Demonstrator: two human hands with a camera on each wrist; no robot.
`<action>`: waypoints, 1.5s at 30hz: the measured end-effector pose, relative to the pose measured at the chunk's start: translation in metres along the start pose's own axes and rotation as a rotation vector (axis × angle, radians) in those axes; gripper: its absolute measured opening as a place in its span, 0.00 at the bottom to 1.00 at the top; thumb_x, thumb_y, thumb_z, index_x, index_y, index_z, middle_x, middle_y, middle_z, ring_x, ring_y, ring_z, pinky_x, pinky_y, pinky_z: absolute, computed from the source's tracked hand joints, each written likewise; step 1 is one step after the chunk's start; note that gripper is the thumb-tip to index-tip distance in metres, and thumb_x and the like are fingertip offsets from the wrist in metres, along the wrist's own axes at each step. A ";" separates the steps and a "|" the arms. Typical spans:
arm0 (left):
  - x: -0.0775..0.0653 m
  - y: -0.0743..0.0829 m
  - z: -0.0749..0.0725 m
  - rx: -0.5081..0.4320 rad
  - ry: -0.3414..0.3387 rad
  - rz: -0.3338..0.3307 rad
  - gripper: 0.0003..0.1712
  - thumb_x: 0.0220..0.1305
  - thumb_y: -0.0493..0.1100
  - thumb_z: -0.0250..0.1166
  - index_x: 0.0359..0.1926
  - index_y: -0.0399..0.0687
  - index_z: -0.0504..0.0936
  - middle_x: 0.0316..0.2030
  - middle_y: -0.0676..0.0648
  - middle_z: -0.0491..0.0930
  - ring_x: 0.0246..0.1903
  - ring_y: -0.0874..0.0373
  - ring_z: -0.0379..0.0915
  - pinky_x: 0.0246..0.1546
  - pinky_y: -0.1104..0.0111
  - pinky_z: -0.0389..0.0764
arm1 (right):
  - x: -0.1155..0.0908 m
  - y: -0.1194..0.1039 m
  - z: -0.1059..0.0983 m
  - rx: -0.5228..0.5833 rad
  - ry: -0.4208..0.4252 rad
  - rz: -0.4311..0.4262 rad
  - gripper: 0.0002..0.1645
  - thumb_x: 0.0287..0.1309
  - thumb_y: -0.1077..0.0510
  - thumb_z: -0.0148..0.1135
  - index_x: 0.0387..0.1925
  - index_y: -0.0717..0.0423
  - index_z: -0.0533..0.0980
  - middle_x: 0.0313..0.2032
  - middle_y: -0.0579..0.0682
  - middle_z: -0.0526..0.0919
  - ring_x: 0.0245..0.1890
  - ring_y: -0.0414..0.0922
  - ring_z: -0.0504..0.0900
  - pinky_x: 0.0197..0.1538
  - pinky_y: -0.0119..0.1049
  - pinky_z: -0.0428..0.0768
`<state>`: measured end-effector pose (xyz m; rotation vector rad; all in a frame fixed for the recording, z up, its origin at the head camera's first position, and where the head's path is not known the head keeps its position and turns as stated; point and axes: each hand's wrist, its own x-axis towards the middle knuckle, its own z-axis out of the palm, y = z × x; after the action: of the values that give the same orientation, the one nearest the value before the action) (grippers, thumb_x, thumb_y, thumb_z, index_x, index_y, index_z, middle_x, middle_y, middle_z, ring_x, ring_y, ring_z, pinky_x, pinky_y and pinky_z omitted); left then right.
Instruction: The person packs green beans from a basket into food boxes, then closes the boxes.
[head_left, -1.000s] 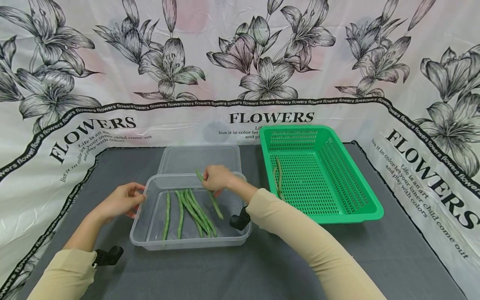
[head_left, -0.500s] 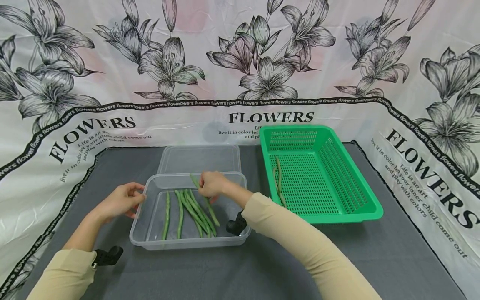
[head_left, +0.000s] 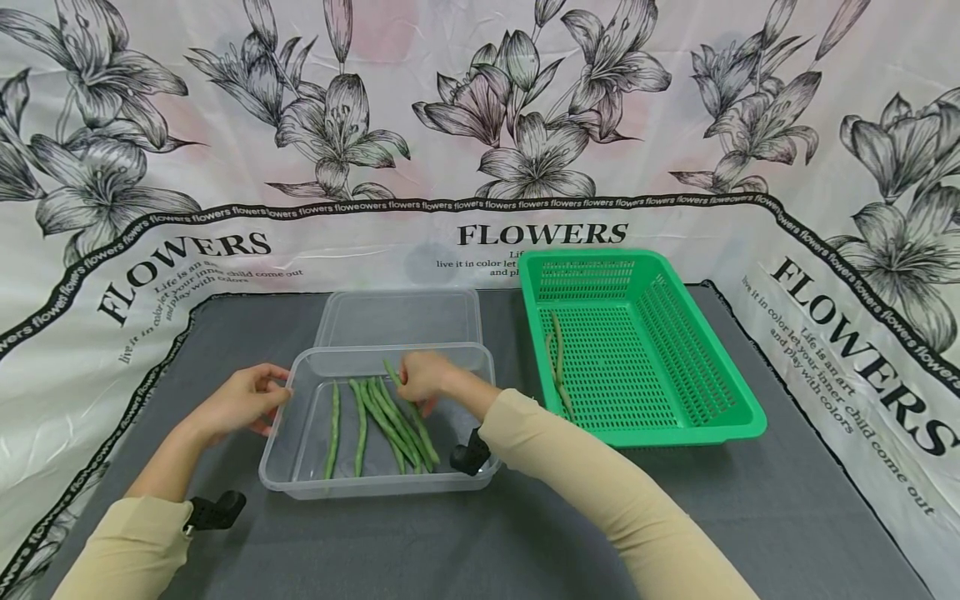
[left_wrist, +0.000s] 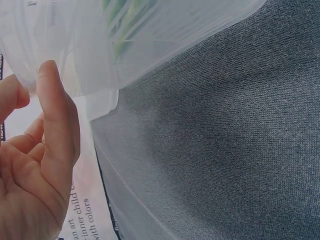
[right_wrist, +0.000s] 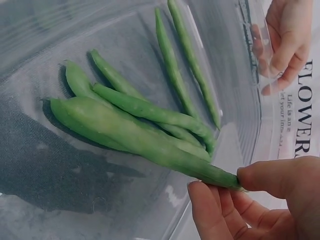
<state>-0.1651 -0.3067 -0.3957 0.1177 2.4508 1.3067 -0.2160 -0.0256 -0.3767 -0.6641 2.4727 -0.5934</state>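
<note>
My right hand (head_left: 426, 377) pinches one end of a green bean (right_wrist: 145, 137) between thumb and fingers. That bean slants over the clear plastic container (head_left: 378, 482), against the right side of a bunch of several green beans (head_left: 386, 417). Two more green beans lie apart from the bunch, including a leftmost bean (head_left: 333, 429). At the container's left end, my left hand (head_left: 243, 404) holds the rim with bent fingers. In the left wrist view, its fingertips (left_wrist: 49, 70) meet the container's wall (left_wrist: 165, 50); the exact contact is partly hidden.
A green plastic basket (head_left: 731, 429) stands at the right, with a few thin brownish-green beans (head_left: 558, 358) along its left side. Behind the container lies a clear flat lid (head_left: 401, 317). Grey cloth (head_left: 360, 550) covers the table, and a flower-print sheet (head_left: 360, 242) hangs around it.
My right hand has moved left and slightly down with the bean, bringing it against the bunch. My left hand stays at the container's rim.
</note>
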 end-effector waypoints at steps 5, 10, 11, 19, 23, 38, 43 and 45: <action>0.000 0.001 0.000 0.003 0.006 0.001 0.25 0.67 0.42 0.53 0.59 0.30 0.60 0.29 0.42 0.73 0.25 0.58 0.72 0.25 0.62 0.82 | 0.000 -0.001 0.002 -0.044 -0.002 0.028 0.18 0.62 0.59 0.53 0.16 0.51 0.63 0.13 0.45 0.72 0.16 0.43 0.82 0.29 0.26 0.78; 0.000 0.001 0.001 0.001 0.006 -0.007 0.25 0.67 0.41 0.53 0.59 0.30 0.60 0.28 0.43 0.72 0.24 0.58 0.72 0.25 0.62 0.82 | 0.001 -0.001 0.003 -0.041 -0.009 0.049 0.13 0.63 0.59 0.52 0.22 0.53 0.66 0.16 0.47 0.75 0.16 0.42 0.80 0.29 0.31 0.82; 0.000 0.001 0.001 0.001 0.005 -0.008 0.25 0.67 0.42 0.53 0.59 0.30 0.60 0.28 0.43 0.72 0.24 0.58 0.72 0.25 0.62 0.82 | 0.001 -0.001 0.003 -0.031 -0.008 0.055 0.10 0.63 0.59 0.52 0.25 0.54 0.68 0.17 0.48 0.76 0.16 0.42 0.80 0.28 0.32 0.82; 0.000 0.000 0.001 -0.004 0.005 -0.008 0.26 0.67 0.42 0.53 0.59 0.30 0.60 0.29 0.44 0.72 0.25 0.58 0.72 0.26 0.62 0.82 | -0.001 0.000 -0.002 -0.016 0.001 0.054 0.09 0.64 0.56 0.51 0.39 0.57 0.74 0.18 0.46 0.75 0.17 0.43 0.79 0.26 0.35 0.82; 0.001 0.000 0.001 -0.002 0.004 -0.014 0.25 0.67 0.42 0.53 0.59 0.31 0.60 0.27 0.45 0.72 0.24 0.57 0.72 0.26 0.61 0.82 | -0.002 0.000 -0.006 -0.017 -0.006 0.038 0.14 0.65 0.54 0.49 0.46 0.57 0.74 0.25 0.49 0.78 0.17 0.42 0.77 0.23 0.33 0.80; -0.001 0.001 0.001 -0.007 0.003 -0.007 0.26 0.67 0.42 0.53 0.60 0.30 0.59 0.28 0.44 0.72 0.25 0.58 0.72 0.26 0.62 0.82 | -0.007 0.006 -0.039 -0.088 0.085 -0.050 0.17 0.66 0.51 0.49 0.51 0.54 0.73 0.37 0.51 0.81 0.20 0.46 0.78 0.22 0.30 0.73; -0.001 0.002 0.001 -0.009 0.001 -0.008 0.26 0.67 0.41 0.53 0.60 0.30 0.59 0.28 0.44 0.71 0.25 0.58 0.72 0.26 0.62 0.82 | -0.011 0.008 -0.055 -0.090 0.115 -0.059 0.16 0.66 0.52 0.49 0.49 0.54 0.73 0.38 0.51 0.81 0.21 0.45 0.78 0.23 0.30 0.72; -0.001 0.002 0.001 -0.007 0.000 -0.011 0.26 0.67 0.41 0.53 0.60 0.30 0.59 0.28 0.44 0.71 0.25 0.58 0.72 0.26 0.62 0.82 | -0.012 0.008 -0.063 -0.095 0.134 -0.061 0.15 0.66 0.52 0.50 0.48 0.55 0.74 0.39 0.52 0.81 0.23 0.45 0.78 0.25 0.31 0.73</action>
<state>-0.1645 -0.3047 -0.3941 0.1022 2.4431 1.3109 -0.2450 0.0051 -0.3281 -0.7616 2.6270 -0.5624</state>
